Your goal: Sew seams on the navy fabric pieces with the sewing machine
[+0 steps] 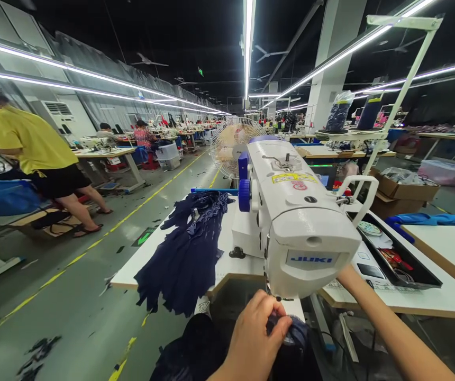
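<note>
Below the needle end of a white sewing machine (pixel 302 211), my left hand (pixel 257 330) pinches the edge of a dark navy fabric piece (pixel 297 333) between thumb and fingers. That fabric lies around the narrow end of the machine's arm. My right forearm (pixel 390 323) reaches in from the lower right; the hand is hidden behind the machine head, so its fingers do not show. A heap of navy fabric pieces (pixel 188 248) lies on the white table left of the machine, hanging over the front edge.
Right of the machine, a black tray (pixel 400 254) holds small items. Thread cones (pixel 369 112) stand on a rack behind it. A large fan (pixel 233 145) is beyond the table. At left, a person in a yellow top (pixel 33 137) leans over a blue bin (pixel 3 198).
</note>
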### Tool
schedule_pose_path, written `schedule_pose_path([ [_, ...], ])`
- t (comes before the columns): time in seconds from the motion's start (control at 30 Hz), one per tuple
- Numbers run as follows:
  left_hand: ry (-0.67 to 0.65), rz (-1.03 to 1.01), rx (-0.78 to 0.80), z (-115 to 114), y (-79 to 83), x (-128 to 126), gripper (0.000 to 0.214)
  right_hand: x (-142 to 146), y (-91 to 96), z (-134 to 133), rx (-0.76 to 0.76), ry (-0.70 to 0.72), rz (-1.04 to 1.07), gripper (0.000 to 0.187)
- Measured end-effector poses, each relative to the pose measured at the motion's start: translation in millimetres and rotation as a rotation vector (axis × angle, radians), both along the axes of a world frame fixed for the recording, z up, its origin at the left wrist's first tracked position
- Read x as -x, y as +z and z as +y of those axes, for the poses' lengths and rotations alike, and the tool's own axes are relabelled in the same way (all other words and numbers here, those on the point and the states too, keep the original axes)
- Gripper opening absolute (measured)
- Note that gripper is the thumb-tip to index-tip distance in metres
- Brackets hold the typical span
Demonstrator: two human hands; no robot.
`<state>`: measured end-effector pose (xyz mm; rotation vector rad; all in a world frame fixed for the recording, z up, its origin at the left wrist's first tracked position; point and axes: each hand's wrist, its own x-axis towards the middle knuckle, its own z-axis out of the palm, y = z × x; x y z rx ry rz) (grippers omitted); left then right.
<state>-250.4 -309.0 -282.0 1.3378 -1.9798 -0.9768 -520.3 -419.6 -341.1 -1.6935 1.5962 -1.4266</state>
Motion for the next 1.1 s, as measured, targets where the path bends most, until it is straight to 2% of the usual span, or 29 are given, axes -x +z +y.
schedule_pose_path([
  [0.13,0.035,0.049,-0.056,0,-3.2,3,0.006,-8,10.7,33,-0.100,0.048,-0.178,0.021],
  [0.23,0.095,0.085,-0.062,0,-6.4,7,0.009,-33,15.0,72,-0.236,0.190,-0.558,0.022],
  [0.3,0.133,0.104,-0.044,0,-9.9,9,0.010,-53,17.0,94,-0.359,0.269,-0.726,0.025],
  [0.4,0.169,0.144,-0.012,-1,-15.5,11,0.013,-74,17.2,112,-0.428,0.309,-0.701,0.027],
  [0.53,0.176,0.218,-0.029,-3,-21.0,11,0.016,-84,10.2,114,-0.373,0.282,-0.549,0.028],
  [0.63,0.180,0.249,-0.041,-4,-22.6,12,0.017,-83,1.0,113,-0.213,0.215,-0.336,0.024],
  [0.67,0.182,0.255,-0.042,-5,-22.7,12,0.017,-83,-2.4,114,-0.099,0.185,-0.205,0.018],
  [0.73,0.186,0.265,-0.040,-4,-22.5,12,0.018,-80,-9.0,116,0.223,0.156,0.119,0.008],
  [0.8,0.193,0.272,-0.034,-4,-22.3,13,0.018,-76,-13.9,117,0.529,0.190,0.423,0.021],
  [0.83,0.194,0.272,-0.033,-3,-22.4,13,0.017,-74,-15.2,118,0.632,0.223,0.544,0.028],
  [0.93,0.204,0.265,-0.025,-2,-22.7,14,0.014,-69,-15.1,117,0.747,0.280,0.782,0.034],
  [1.1,0.286,0.230,-0.057,-4,-22.0,16,0.012,-66,-9.1,113,0.797,0.290,0.900,0.032],
])
